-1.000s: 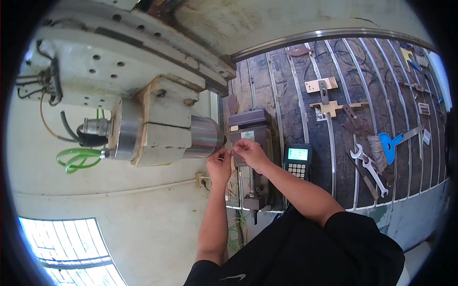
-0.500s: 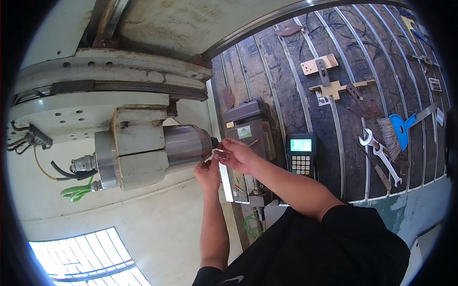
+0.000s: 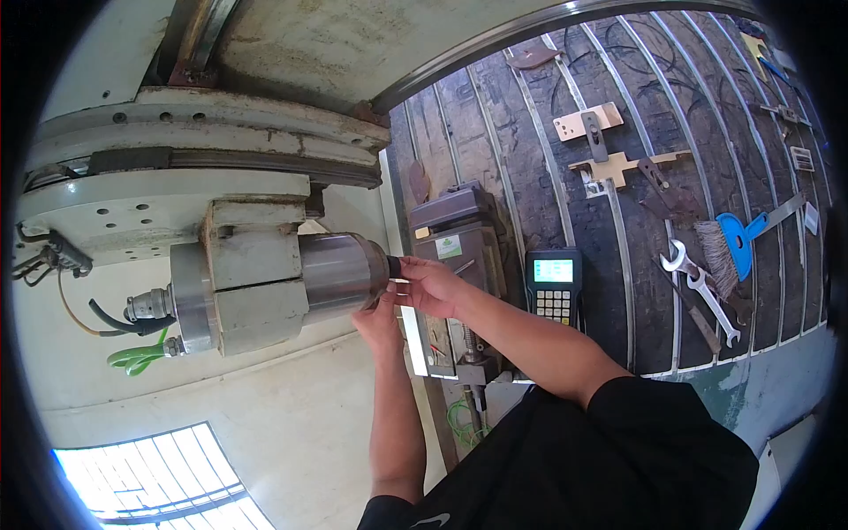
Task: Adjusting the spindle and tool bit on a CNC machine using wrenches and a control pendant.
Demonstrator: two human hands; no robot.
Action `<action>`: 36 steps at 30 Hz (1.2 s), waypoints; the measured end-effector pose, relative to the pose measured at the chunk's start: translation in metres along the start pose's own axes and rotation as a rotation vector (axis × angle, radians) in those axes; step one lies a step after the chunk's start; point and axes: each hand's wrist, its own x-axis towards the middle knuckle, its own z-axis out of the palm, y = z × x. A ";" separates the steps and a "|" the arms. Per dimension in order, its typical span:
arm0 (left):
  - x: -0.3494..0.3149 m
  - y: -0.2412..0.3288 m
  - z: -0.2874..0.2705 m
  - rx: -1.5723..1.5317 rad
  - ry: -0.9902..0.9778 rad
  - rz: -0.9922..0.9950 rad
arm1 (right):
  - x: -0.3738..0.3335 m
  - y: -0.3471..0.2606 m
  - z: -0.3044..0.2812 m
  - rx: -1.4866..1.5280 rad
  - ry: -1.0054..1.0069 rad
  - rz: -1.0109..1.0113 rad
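A silver cylindrical spindle motor sits in a pale clamp block, its tip pointing right. At that tip is a dark spindle nut. My right hand reaches it from the right, thumb and fingers closed around the nut. From below, my left hand comes up to the same end, fingers bent and pressed together by the nut and the motor's lower rim. Whatever lies between the left fingertips is hidden.
A grey machine vise stands just beyond my hands. Right of it are a handheld keypad controller, open-ended wrenches and a blue brush on the slotted bed. Green tubing and a cable leave the motor's left end.
My left hand has shifted slightly left, closer under the motor's end. My right fingers have closed in around the nut. The whole view has moved a little.
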 end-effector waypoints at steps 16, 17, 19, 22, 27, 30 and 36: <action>0.004 0.002 0.028 -0.059 0.233 0.159 | 0.006 0.003 -0.003 0.022 -0.082 -0.038; 0.004 0.001 0.026 -0.065 0.241 0.162 | 0.006 0.006 -0.003 0.042 -0.096 -0.045; 0.006 -0.005 0.024 -0.155 0.181 -0.012 | 0.003 0.006 0.000 0.049 -0.109 -0.048; 0.012 -0.014 0.037 -0.155 0.297 -0.002 | -0.003 0.003 0.003 0.115 -0.097 0.000; 0.019 -0.045 0.023 -0.048 0.378 0.117 | -0.001 0.023 0.008 0.011 -0.003 -0.147; 0.009 -0.011 0.035 -0.052 0.324 -0.027 | 0.010 0.029 -0.002 0.061 0.018 -0.188; 0.017 -0.023 0.016 0.105 0.267 0.130 | 0.033 0.032 0.013 -0.359 0.233 -0.468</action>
